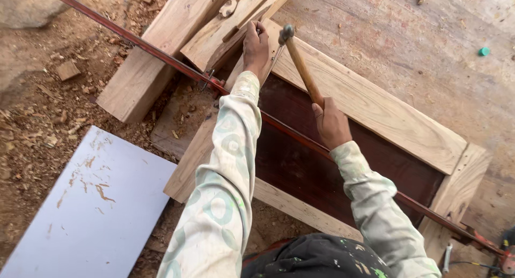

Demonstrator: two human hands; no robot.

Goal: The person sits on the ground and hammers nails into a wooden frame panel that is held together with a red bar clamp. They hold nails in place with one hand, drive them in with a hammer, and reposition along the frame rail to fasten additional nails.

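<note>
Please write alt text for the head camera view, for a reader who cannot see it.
A person's right hand raises a hammer over the corner of a wooden frame, where the left hand rests. A long red bar clamp crosses the frame.

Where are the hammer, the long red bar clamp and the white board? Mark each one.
hammer [301, 68], head view, middle of its wooden handle.
long red bar clamp [161, 56], head view, bare stretch of the bar.
white board [107, 203], head view, middle of its face.
</note>
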